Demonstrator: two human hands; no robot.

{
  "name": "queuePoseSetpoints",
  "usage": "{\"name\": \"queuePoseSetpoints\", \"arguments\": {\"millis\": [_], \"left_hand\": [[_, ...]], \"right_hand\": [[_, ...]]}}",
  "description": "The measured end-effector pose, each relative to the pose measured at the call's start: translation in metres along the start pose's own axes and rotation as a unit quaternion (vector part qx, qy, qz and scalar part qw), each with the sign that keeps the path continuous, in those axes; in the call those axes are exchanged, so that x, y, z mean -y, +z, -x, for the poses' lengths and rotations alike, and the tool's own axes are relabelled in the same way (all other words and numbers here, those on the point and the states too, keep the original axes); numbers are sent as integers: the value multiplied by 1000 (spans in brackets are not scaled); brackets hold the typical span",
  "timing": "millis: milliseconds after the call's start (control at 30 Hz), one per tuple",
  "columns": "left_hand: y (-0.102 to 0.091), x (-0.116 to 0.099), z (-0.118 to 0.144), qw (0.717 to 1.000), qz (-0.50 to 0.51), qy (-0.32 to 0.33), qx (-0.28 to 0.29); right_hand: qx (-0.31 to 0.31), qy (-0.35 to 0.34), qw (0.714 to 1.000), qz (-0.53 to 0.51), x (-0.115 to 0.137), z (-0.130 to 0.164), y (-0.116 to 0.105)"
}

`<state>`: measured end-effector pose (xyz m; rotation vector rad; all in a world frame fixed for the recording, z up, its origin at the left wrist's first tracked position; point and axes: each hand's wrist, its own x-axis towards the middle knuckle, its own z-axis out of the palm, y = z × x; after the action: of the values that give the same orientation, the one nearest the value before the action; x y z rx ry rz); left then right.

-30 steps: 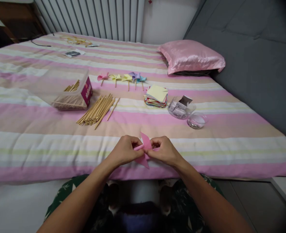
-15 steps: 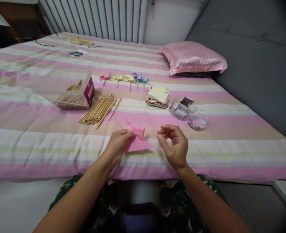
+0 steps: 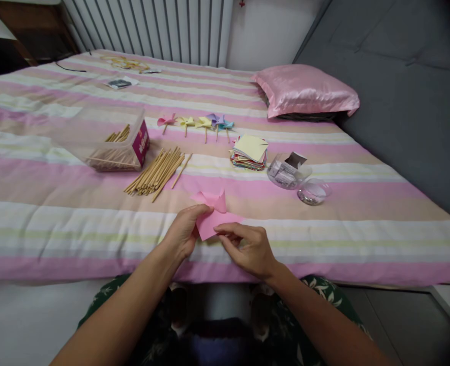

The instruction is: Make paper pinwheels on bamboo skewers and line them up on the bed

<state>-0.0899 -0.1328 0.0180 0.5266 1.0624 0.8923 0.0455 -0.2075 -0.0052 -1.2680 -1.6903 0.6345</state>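
Observation:
A pink paper pinwheel (image 3: 214,219), partly folded, is held above the near edge of the bed. My left hand (image 3: 184,229) pinches it near its middle, thumb on top, with curled blades standing up beyond the thumb. My right hand (image 3: 247,246) has thumb and forefinger closed on the near edge of the same paper, where a flat part spreads out. Beyond the hands lie a pile of thin wooden sticks (image 3: 158,173) and one separate stick (image 3: 181,171). To the right of them is a stack of coloured square papers (image 3: 249,151).
A clear plastic box (image 3: 114,152) with more sticks stands at left. Several finished pinwheels (image 3: 186,122) lie farther back. A clear tub (image 3: 283,175) with a small box and a small round container (image 3: 312,193) are at right, with a pink pillow (image 3: 306,89) behind.
My right hand has moved left and down from beside the paper and now grips its near edge. My left hand keeps its hold on the pinwheel.

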Motion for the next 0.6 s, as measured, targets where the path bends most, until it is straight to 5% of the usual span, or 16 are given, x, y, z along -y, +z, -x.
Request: {"name": "queuePoseSetpoints", "arguments": {"millis": [367, 600], "left_hand": [[1, 5, 1, 1000, -1, -13, 27], [-1, 7, 0, 999, -19, 22, 34]], "right_hand": [[-36, 34, 999, -23, -5, 0, 0], [-46, 127, 977, -166, -8, -1, 5]]}}
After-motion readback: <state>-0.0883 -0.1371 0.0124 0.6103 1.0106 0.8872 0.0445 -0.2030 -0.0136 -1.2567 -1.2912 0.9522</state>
